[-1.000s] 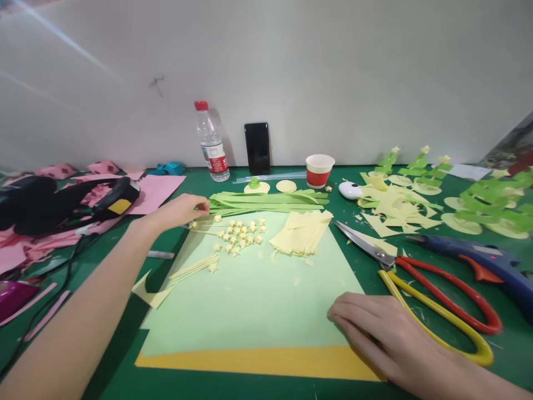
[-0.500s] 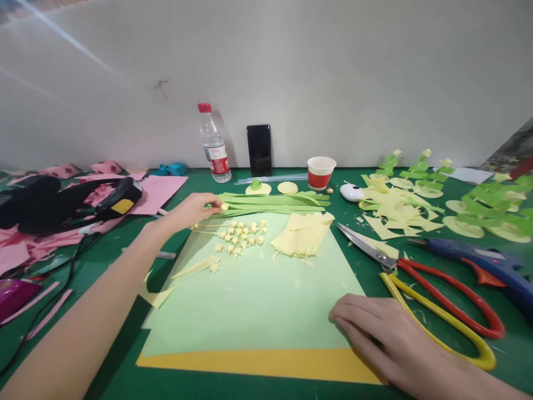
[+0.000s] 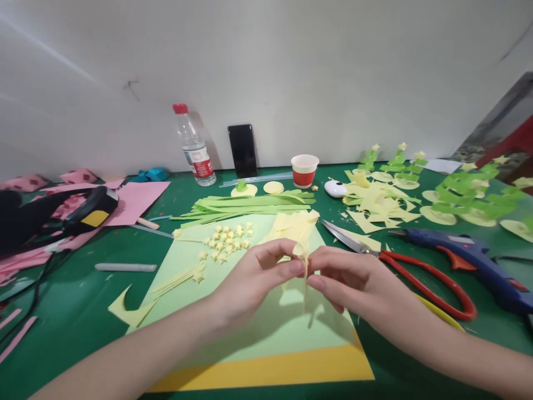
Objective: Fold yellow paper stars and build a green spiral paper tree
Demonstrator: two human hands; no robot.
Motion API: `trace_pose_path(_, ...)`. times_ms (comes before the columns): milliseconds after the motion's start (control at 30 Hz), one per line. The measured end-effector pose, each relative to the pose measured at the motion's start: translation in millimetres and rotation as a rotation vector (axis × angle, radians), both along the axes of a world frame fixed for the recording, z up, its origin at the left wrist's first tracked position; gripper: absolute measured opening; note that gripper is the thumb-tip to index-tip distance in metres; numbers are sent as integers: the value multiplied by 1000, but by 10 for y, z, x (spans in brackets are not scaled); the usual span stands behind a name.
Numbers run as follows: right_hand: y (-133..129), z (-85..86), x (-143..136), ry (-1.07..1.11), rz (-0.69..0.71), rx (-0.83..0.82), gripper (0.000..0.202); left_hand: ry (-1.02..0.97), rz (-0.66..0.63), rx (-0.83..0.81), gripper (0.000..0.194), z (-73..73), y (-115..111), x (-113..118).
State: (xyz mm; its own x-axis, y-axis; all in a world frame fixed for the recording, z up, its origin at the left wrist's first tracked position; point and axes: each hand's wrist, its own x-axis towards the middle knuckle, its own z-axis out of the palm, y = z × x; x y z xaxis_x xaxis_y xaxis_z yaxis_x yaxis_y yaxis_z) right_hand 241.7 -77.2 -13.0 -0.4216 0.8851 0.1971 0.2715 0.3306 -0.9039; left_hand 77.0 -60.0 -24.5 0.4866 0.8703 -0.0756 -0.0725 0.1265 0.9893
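Above the pale green sheet, my left hand pinches a narrow pale-yellow paper strip, which is looped at its top and hangs down. My right hand closes its fingertips on the same strip from the other side. Just behind the hands lies a pile of pale-yellow paper strips, partly covered by them. Left of that pile are several small folded paper stars. A few loose yellow strips lie nearer my left forearm, with one star at their end.
Green paper strips lie behind the sheet. Scissors and a blue glue gun are at right, near yellow scraps. A bottle, phone and paper cup stand by the wall. Pink paper is at left.
My left hand has come from the green strips to the middle of the sheet. My right hand has lifted off the sheet's right edge and met it at the yellow strip. The view has shifted right.
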Motion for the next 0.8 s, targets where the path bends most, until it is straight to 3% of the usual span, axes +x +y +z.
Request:
trace_pose_path(167,-45,-7,-35,103,15,-106,16,-80,-10,-44,20,22,-14,-21)
trace_pose_path(267,-84,25,-36,91,-5,-125,15,-78,14,-42,25,54,-41,-33)
trace_pose_path(500,-149,81,-59,103,-25,-118,12,73,30,237,18,248,-119,-100)
trace_pose_path(800,-182,48,-59,89,-48,-117,12,103,85,303,23,251,-198,-102)
